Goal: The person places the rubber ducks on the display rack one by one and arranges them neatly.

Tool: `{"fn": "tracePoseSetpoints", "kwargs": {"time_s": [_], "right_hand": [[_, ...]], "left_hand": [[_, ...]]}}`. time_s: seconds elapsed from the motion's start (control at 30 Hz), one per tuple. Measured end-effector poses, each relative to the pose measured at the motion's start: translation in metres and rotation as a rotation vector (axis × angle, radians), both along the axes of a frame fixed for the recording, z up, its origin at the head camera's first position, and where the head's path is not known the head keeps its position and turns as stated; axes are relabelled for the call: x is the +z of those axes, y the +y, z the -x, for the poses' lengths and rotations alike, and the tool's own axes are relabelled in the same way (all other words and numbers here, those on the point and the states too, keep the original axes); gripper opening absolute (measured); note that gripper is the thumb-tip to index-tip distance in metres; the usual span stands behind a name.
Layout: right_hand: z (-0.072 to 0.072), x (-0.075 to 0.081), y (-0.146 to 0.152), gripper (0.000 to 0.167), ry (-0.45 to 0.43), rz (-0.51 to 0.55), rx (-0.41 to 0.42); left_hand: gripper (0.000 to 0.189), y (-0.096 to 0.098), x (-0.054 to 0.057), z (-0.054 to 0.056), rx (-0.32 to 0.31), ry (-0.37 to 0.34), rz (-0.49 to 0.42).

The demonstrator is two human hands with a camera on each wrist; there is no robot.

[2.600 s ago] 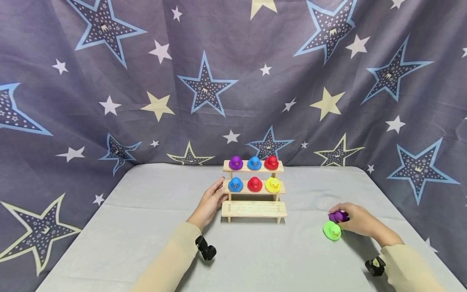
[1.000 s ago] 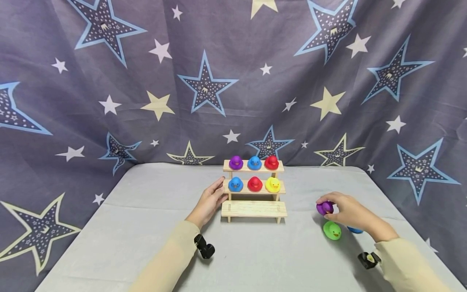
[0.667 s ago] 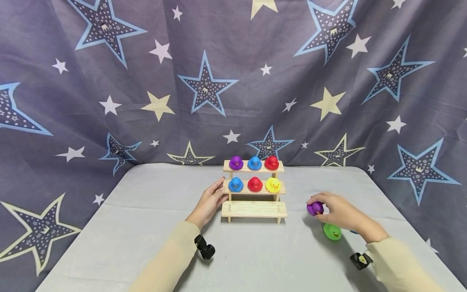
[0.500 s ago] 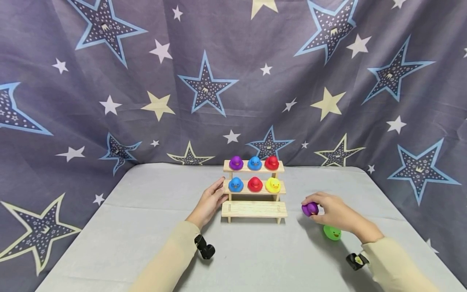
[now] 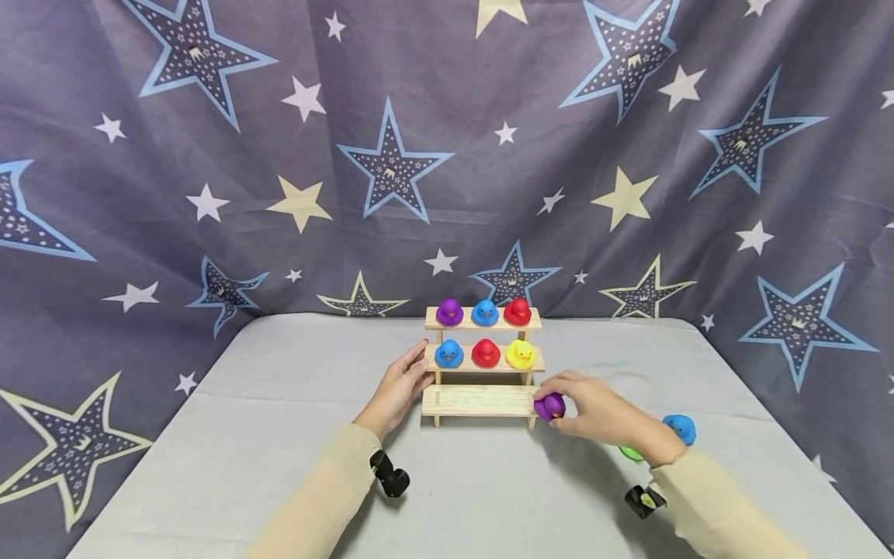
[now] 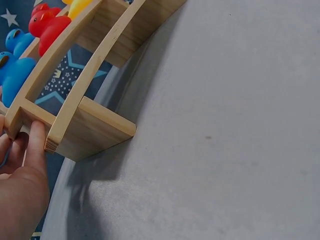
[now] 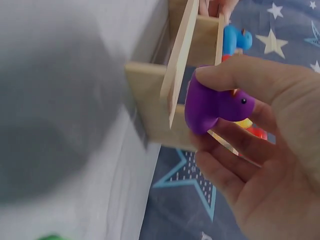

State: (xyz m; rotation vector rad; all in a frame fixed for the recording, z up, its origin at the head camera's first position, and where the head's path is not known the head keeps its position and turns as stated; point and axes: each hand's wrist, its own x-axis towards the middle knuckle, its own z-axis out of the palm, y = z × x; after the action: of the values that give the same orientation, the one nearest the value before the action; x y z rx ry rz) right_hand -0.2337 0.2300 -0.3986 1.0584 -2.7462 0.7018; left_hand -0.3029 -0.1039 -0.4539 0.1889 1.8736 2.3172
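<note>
My right hand [image 5: 594,407] pinches a purple rubber duck [image 5: 549,407] between thumb and fingers, at the right end of the bottom step of a three-tier wooden display stand [image 5: 478,401]. In the right wrist view, the purple duck [image 7: 207,105] is held close by the edge of that step, tipped on its side in this view. My left hand [image 5: 398,392] grips the left end of the middle tier. In the left wrist view, fingers [image 6: 36,147] reach up against the stand's side. The bottom step bears no duck.
On the top tier sit purple [image 5: 450,312], blue [image 5: 485,312] and red [image 5: 518,311] ducks. Blue [image 5: 449,354], red [image 5: 486,353] and yellow [image 5: 521,354] ducks fill the middle one. A blue duck [image 5: 680,428] and a mostly hidden green duck [image 5: 631,453] lie on the table behind my right forearm.
My right hand has picked up the purple duck from beside the green one and carried it left to the stand's bottom step. The left hand has stayed at the stand.
</note>
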Motion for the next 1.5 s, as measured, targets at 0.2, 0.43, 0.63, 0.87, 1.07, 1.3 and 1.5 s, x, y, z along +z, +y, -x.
{"fn": "tracePoseSetpoints", "kwargs": {"time_s": [0.2,0.43,0.63,0.87,1.07,1.3,1.5], "right_hand": [[0.003,0.0,-0.025,0.037,0.02,0.015,0.052],[0.009,-0.003,-0.051,0.038,0.032,0.051,0.119],[0.012,-0.005,-0.074,0.038,0.046,0.075,0.16],[0.017,-0.009,-0.097,0.038,0.049,0.08,0.125],[0.021,-0.011,-0.113,0.039,0.056,0.138,0.129],[0.023,-0.015,-0.122,0.039,0.027,0.138,0.105],[0.025,-0.02,-0.126,0.04,-0.008,0.171,0.091]], "left_hand": [[0.053,-0.001,0.0,-0.001,0.002,0.001,0.0],[0.053,0.0,0.0,0.0,-0.002,0.008,-0.009],[0.054,0.0,0.001,0.0,0.0,0.0,-0.011],[0.054,0.0,0.0,0.0,-0.004,0.004,-0.014],[0.054,-0.001,0.0,0.0,-0.011,0.014,-0.007],[0.055,-0.002,-0.001,0.001,-0.02,0.021,-0.02],[0.054,-0.002,-0.001,0.0,-0.019,0.018,-0.019]]}}
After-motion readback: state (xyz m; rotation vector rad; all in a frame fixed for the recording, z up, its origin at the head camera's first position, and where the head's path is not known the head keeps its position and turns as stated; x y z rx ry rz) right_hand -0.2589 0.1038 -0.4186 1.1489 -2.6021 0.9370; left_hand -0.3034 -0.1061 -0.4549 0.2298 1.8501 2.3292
